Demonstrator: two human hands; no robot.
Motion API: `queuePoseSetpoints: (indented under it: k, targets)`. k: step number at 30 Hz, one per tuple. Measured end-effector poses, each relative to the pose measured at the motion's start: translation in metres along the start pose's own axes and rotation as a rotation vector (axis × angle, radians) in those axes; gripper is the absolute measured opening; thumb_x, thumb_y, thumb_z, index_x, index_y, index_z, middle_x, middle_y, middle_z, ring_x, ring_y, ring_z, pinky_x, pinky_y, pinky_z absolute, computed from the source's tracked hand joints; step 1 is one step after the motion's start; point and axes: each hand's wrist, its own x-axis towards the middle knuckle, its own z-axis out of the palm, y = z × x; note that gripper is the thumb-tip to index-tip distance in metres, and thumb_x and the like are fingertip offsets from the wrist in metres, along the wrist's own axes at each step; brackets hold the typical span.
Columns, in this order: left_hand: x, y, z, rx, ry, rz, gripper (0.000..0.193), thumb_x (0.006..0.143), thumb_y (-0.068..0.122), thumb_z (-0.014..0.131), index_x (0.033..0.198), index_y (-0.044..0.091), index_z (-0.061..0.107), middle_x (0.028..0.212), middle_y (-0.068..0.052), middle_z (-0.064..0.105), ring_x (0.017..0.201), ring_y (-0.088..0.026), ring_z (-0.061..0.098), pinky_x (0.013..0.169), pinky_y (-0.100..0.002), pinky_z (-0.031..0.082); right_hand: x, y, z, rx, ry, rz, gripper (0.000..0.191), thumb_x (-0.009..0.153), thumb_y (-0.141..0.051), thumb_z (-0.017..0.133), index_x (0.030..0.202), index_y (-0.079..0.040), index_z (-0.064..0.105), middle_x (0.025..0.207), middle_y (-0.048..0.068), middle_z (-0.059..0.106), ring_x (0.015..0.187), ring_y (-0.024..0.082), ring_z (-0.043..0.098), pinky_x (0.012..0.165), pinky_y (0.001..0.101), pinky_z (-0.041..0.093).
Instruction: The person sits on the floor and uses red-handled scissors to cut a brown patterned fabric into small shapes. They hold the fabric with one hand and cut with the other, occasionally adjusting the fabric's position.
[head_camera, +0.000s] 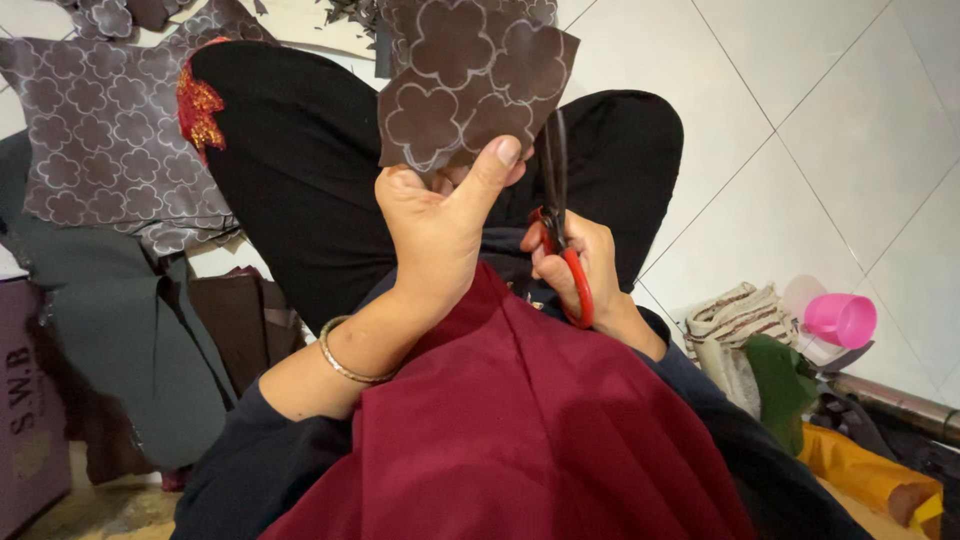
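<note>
Left hand (440, 225) is pinching a brown fabric piece (470, 85) w/ white flower outlines, thumb pressed on the front, fingers curled behind, held up over the lap. Right hand (580, 265) is closed thru the red handles of scissors (558, 220), blades pointing up at the fabric's right edge. More patterned cloth (105, 140) lies on the floor at left, pink cup (842, 318) far right.

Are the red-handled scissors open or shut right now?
Nearly shut. The red-handled scissors, held in the right hand, show dark blades lying together in one narrow line beside the brown patterned fabric piece.
</note>
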Motion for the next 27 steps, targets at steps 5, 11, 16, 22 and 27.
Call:
queuePoseSetpoints:
  k: [5,11,16,22,27]
  targets:
    - [-0.001,0.0,0.001,0.03,0.018,0.026,0.011,0.1,0.001,0.074,0.111,-0.003,0.072,0.106,-0.011,0.077,0.097,-0.017,0.076,0.088,-0.031,0.066,-0.001,0.001,-0.003,-0.085,-0.018,-0.048,0.072,0.09,-0.075,0.063,0.094,-0.003,0.063,0.064,-0.003,0.056,0.056,0.003,0.05,0.052,0.0195,0.037]
    - [-0.004,-0.002,0.003,0.014,0.04,0.033,0.011,0.101,0.001,0.074,0.111,-0.004,0.071,0.107,-0.01,0.076,0.098,-0.017,0.076,0.09,-0.032,0.065,0.001,0.001,-0.001,-0.073,-0.036,-0.056,0.071,0.09,-0.076,0.061,0.093,-0.004,0.063,0.064,-0.004,0.056,0.053,0.003,0.052,0.05,0.0188,0.038]
    - [-0.007,-0.006,0.004,0.008,0.066,0.044,0.01,0.1,0.002,0.075,0.108,-0.002,0.071,0.103,-0.005,0.075,0.093,-0.01,0.071,0.085,-0.025,0.06,0.0,-0.003,0.001,-0.04,-0.066,-0.058,0.074,0.093,-0.077,0.059,0.095,-0.004,0.062,0.068,-0.003,0.056,0.059,0.005,0.054,0.054,0.0205,0.044]
    - [-0.01,-0.007,0.004,0.167,0.101,0.066,0.009,0.101,0.004,0.079,0.097,-0.001,0.073,0.091,0.0,0.072,0.078,-0.004,0.061,0.071,-0.02,0.049,0.001,-0.003,0.003,-0.075,-0.058,-0.056,0.075,0.093,-0.079,0.057,0.094,-0.004,0.061,0.068,-0.002,0.055,0.059,0.006,0.055,0.055,0.0209,0.045]
    - [-0.012,-0.005,0.006,0.151,0.083,0.043,0.006,0.099,0.005,0.077,0.102,0.001,0.073,0.097,0.001,0.073,0.084,-0.005,0.064,0.076,-0.021,0.052,0.002,0.001,0.003,-0.09,-0.049,-0.064,0.078,0.091,-0.082,0.053,0.091,-0.005,0.061,0.069,-0.003,0.055,0.058,0.005,0.057,0.052,0.02,0.046]
